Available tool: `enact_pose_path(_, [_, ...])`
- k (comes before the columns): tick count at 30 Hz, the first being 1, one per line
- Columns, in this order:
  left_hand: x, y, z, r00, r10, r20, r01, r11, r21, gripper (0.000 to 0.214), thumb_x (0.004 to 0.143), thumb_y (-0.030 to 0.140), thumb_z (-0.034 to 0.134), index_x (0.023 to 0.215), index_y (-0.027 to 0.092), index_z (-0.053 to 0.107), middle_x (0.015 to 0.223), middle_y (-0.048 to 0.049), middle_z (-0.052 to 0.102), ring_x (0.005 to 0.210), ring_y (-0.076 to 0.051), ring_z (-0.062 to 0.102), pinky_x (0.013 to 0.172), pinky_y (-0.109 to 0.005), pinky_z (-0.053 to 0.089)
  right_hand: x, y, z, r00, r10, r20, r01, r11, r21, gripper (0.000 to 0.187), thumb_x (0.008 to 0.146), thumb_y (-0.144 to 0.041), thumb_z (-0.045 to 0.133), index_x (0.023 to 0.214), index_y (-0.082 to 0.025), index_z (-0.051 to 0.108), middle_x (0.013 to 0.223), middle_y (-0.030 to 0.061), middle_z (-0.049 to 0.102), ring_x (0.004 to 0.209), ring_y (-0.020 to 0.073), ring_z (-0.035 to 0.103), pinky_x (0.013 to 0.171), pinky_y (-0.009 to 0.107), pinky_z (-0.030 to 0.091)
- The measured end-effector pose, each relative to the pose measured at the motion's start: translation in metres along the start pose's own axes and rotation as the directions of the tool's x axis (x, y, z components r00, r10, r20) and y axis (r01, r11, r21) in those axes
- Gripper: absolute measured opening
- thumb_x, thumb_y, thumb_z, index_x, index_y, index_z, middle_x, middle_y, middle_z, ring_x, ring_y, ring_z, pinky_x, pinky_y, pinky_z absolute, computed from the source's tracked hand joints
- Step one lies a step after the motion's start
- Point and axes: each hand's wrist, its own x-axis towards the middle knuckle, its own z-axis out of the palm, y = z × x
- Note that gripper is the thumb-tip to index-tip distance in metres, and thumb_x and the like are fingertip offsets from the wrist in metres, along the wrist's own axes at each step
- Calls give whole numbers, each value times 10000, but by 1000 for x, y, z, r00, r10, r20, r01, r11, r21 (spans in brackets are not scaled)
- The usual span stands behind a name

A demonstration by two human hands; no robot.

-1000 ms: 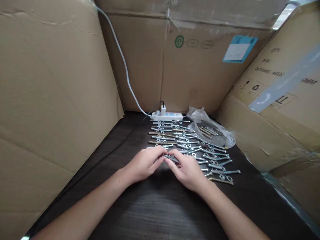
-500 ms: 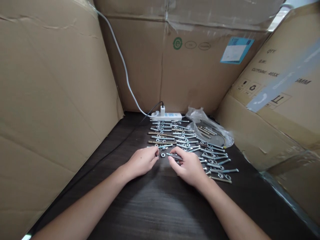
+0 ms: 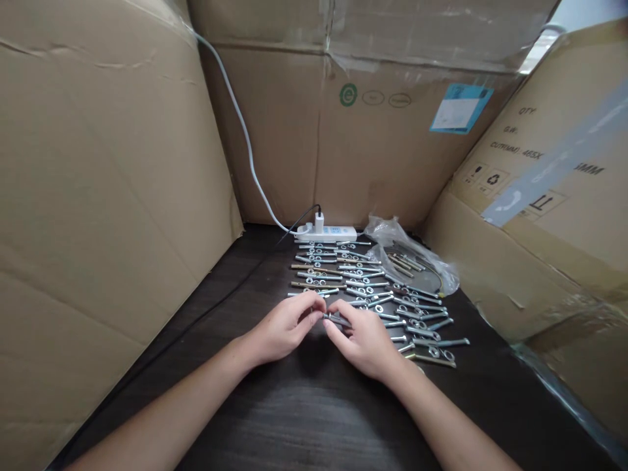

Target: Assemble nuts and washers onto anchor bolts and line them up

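Observation:
My right hand (image 3: 366,337) is closed around a metal bolt (image 3: 337,320), which lies roughly level and points left. At the bolt's left tip, the thumb and fingers of my left hand (image 3: 287,327) are pinched together. Whatever small piece they may hold is hidden by the fingertips. Just beyond both hands, several bolts (image 3: 318,286) lie in rows with washers (image 3: 355,282) and nuts among them. More bolts (image 3: 441,343) spread to the right of my right hand, some silver and some brass-coloured.
Behind the rows stands a white power strip (image 3: 343,234) with a plug and a black cable (image 3: 235,285). A clear plastic bag (image 3: 426,265) with more bolts lies at the back right. Cardboard boxes (image 3: 275,131) wall in the dark table (image 3: 314,418) on three sides.
My left hand has moved right, bringing its fingertips to the tip of the bolt in my right hand. The loose nut seen between the hands is now out of sight. The view has tilted slightly.

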Motion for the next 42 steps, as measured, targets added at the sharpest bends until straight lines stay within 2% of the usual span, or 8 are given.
enact_pose_path(8, [-1,-2,-1,1000,-14,-6,14,996,-94,138,922,259,411,895,171,514,832,0,542,772,-130,503,716,-234,400,-1,4,4,999,-34,-15,36,992,119,167,873,-347,480,933,-221,571,669,-18,600,556,120,537,553,211,391])
enact_pose_path(16, [-2,3,-1,1000,-28,-12,27,997,-79,162,929,296,397,938,175,505,857,-3,549,781,-130,504,715,-239,399,-2,2,3,996,-76,-42,84,959,270,169,878,-338,478,892,-190,558,626,-29,504,530,95,450,483,189,355])
enact_pose_path(21, [-3,5,-2,998,-59,-14,59,998,23,188,923,329,396,866,176,488,775,14,521,690,-117,470,647,-236,382,-1,0,2,998,-25,-63,44,943,331,169,873,-340,482,892,-185,546,645,-25,491,548,96,449,478,180,371])
enact_pose_path(26, [-4,6,-2,997,-80,20,79,994,79,170,912,324,409,913,182,504,782,12,555,664,-113,481,612,-226,381,-1,0,1,998,-12,-59,31,945,325,166,871,-337,485,889,-185,547,656,-20,533,549,101,483,496,184,397])
enact_pose_path(33, [-5,11,0,997,-18,71,9,991,133,149,903,246,422,985,202,537,830,8,593,685,-111,514,618,-215,390,0,1,3,1000,-29,-11,31,946,321,190,881,-320,467,939,-185,588,706,-2,608,612,120,556,562,200,444])
enact_pose_path(37, [-3,7,-1,999,-24,35,15,971,240,177,888,253,450,1040,203,525,850,-5,596,715,-131,536,645,-240,412,1,4,4,996,14,-89,13,955,296,179,863,-313,482,888,-179,597,657,-8,592,531,106,518,501,192,414])
enact_pose_path(42, [2,-12,2,999,-48,6,40,882,469,202,859,246,513,1054,197,531,963,-47,614,884,-202,570,775,-317,437,4,8,3,976,75,-203,-27,973,229,145,822,-314,515,811,-187,583,600,-24,538,462,91,442,441,189,364])
